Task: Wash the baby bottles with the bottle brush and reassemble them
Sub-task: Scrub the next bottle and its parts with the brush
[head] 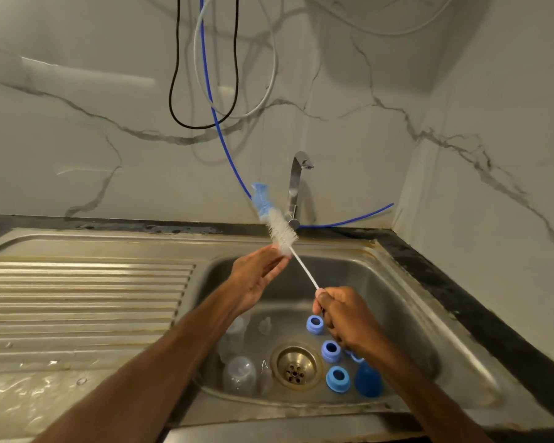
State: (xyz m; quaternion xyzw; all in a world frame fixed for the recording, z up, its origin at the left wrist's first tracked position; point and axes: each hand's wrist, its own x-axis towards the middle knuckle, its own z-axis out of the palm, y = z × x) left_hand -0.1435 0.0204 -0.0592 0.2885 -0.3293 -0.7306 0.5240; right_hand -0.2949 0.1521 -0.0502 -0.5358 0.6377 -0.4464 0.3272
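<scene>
My right hand [343, 318] grips the lower end of the bottle brush [280, 228], which slants up to the left over the steel sink [406, 302]. Its white bristles end in a blue sponge tip. My left hand [256, 278] is held open, fingers straight, with the fingertips touching the base of the bristles. Down in the basin lie clear baby bottles [239, 374], a clear teat [264, 326], three blue screw rings [338, 378] and a dark blue cap [368, 380]. My left forearm hides part of the bottles.
The drain [296, 366] sits in the middle of the basin. A chrome tap [296, 183] stands behind it, not running. A wet ribbed draining board [84, 298] lies to the left. Black, grey and blue cables [211, 91] hang on the marble wall.
</scene>
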